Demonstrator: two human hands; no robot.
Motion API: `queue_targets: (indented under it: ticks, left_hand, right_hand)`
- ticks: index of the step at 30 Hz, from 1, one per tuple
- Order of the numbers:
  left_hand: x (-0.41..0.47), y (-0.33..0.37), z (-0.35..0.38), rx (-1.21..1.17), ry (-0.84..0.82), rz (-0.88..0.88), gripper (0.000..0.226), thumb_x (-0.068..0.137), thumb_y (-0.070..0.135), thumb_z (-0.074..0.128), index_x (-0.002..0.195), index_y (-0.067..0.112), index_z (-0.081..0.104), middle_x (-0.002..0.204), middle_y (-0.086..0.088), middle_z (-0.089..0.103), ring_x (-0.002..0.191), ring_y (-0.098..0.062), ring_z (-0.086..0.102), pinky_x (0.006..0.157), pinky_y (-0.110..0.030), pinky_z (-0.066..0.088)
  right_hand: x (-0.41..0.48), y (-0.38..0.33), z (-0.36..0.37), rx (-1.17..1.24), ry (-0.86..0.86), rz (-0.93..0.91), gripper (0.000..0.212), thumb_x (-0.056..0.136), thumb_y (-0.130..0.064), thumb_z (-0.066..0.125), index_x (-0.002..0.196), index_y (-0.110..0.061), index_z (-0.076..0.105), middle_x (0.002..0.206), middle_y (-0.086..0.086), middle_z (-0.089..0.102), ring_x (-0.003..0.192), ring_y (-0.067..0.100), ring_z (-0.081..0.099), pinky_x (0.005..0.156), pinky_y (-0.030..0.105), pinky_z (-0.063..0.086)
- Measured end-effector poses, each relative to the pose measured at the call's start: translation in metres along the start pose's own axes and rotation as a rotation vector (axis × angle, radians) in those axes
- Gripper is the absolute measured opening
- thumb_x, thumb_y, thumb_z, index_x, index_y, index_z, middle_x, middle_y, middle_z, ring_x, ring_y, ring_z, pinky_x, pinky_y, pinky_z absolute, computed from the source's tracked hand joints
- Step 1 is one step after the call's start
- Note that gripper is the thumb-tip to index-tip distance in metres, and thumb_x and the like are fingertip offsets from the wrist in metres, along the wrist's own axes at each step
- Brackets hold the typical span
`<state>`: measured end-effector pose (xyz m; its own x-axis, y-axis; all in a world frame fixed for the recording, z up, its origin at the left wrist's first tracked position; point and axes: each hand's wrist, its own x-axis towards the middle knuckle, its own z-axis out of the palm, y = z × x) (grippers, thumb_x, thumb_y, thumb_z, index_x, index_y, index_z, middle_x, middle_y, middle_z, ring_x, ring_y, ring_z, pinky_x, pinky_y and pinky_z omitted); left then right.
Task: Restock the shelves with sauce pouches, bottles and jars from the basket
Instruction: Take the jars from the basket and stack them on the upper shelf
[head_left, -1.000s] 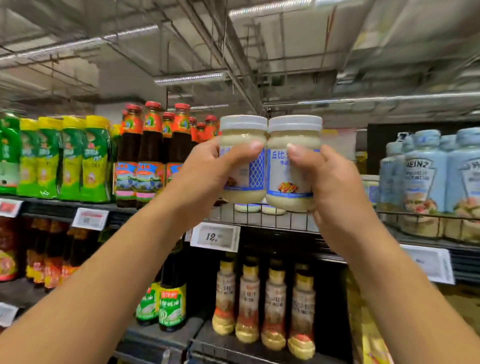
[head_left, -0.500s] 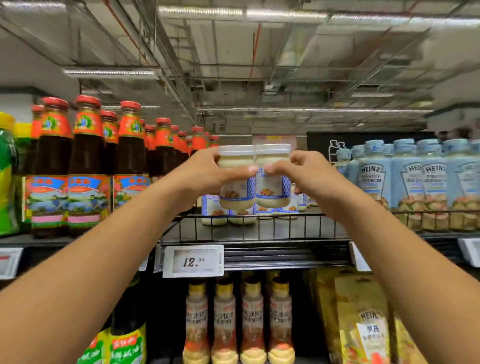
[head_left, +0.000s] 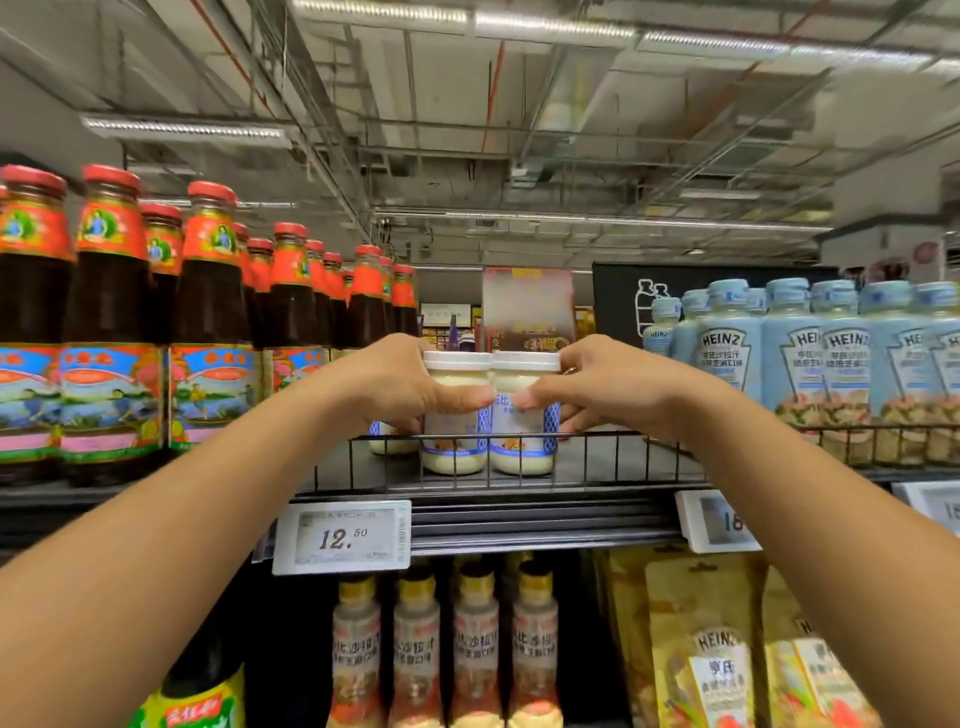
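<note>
Restocking is judged to be partway through. The shelf (head_left: 519, 486) at hand height is packed with dark bottles (head_left: 208, 322) to the left of the left hand (head_left: 395, 384) and with blue bottles (head_left: 831, 353) to the right of the right hand (head_left: 613, 387), while the bay between them is thinly filled. Two jars are being set into that bay. The left jar (head_left: 454, 447) is gripped by the left hand and the right jar (head_left: 522, 447) by the right hand, with fingers curled round the upper bodies under the white lids. Both jars are held upright and touching, just behind the wire rail (head_left: 613, 452). Whether their bases rest on the shelf cannot be told. A third jar (head_left: 387, 444) is seen farther back, below the left hand. No basket is in view, so what remains cannot be counted.

Below the right hand, yellow pouches (head_left: 717, 665) are stacked. Beneath both hands, dressing bottles (head_left: 447, 644) are lined up. A price tag (head_left: 343, 538) is clipped under the left wrist. Only the rail is judged to stand in the way, since anything placed must be lifted over it.
</note>
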<state>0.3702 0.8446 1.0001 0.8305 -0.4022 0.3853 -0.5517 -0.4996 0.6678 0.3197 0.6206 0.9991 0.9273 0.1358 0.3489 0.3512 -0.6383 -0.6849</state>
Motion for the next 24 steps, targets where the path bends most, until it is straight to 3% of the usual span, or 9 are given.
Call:
queue_targets:
  ticks: [3,5,7,9,12,16,20,24]
  left_hand:
    - [-0.005,0.002,-0.008,0.061,0.004,0.017,0.099,0.028,0.07,0.082,0.11,0.019,0.062,0.095,-0.007,0.07,0.078,-0.018,0.069,0.07,-0.036,0.062]
    - [-0.009,0.001,-0.02,0.127,0.061,0.049,0.099,0.029,0.069,0.083,0.117,0.032,0.056,0.102,0.001,0.067,0.077,-0.013,0.072,0.071,-0.032,0.062]
    - [-0.012,0.003,-0.028,0.273,0.081,0.108,0.087,0.033,0.068,0.083,0.113,0.046,0.057,0.106,0.012,0.063,0.072,-0.004,0.071,0.068,-0.025,0.056]
    - [-0.012,0.004,-0.027,0.364,0.068,0.156,0.069,0.044,0.059,0.088,0.107,0.047,0.062,0.107,0.016,0.063,0.076,-0.003,0.069,0.079,-0.034,0.057]
    - [-0.009,0.007,-0.017,0.411,0.095,0.186,0.058,0.057,0.042,0.093,0.106,0.045,0.063,0.109,0.017,0.064,0.087,-0.008,0.069,0.087,-0.044,0.055]
    - [-0.001,0.011,-0.006,0.442,0.12,0.242,0.053,0.06,0.042,0.092,0.105,0.041,0.064,0.108,0.017,0.062,0.085,-0.005,0.066,0.079,-0.035,0.054]
    - [0.012,0.019,0.007,0.516,0.103,0.314,0.049,0.063,0.043,0.09,0.102,0.04,0.059,0.096,0.02,0.059,0.079,0.003,0.057,0.066,-0.018,0.04]
    - [0.026,0.026,0.014,0.619,0.104,0.364,0.055,0.063,0.047,0.089,0.108,0.032,0.062,0.082,0.023,0.051,0.076,0.0,0.052,0.06,-0.016,0.034]
  right_hand:
    - [0.0,0.0,-0.002,0.004,-0.013,0.003,0.06,0.075,-0.036,0.083,0.112,0.007,0.065,0.1,0.024,0.066,0.078,0.016,0.063,0.079,0.032,0.062]
    - [0.0,0.002,-0.003,0.001,-0.018,0.0,0.056,0.074,-0.037,0.084,0.111,0.001,0.066,0.105,0.022,0.068,0.076,0.019,0.065,0.077,0.035,0.062]
    - [-0.001,0.004,-0.003,0.012,-0.011,-0.015,0.048,0.074,-0.035,0.085,0.108,-0.006,0.068,0.111,0.022,0.07,0.078,0.022,0.067,0.08,0.041,0.063]
    - [0.0,0.006,-0.005,0.014,-0.004,-0.026,0.046,0.073,-0.034,0.086,0.108,-0.009,0.069,0.109,0.021,0.072,0.08,0.023,0.068,0.084,0.048,0.061]
    - [0.002,0.01,-0.009,0.0,-0.006,-0.032,0.053,0.069,-0.037,0.086,0.112,-0.011,0.069,0.108,0.018,0.074,0.086,0.027,0.071,0.085,0.044,0.061]
    - [0.0,0.016,-0.021,-0.013,-0.003,-0.012,0.057,0.064,-0.04,0.087,0.112,-0.012,0.07,0.105,0.014,0.075,0.088,0.026,0.072,0.086,0.043,0.061]
    - [-0.003,0.02,-0.033,-0.036,-0.009,0.023,0.066,0.056,-0.045,0.086,0.112,-0.012,0.072,0.106,0.016,0.075,0.089,0.026,0.071,0.088,0.043,0.061]
    - [0.002,0.026,-0.039,-0.061,0.058,0.077,0.056,0.064,-0.035,0.088,0.103,0.003,0.072,0.108,0.028,0.07,0.08,0.024,0.068,0.085,0.044,0.061]
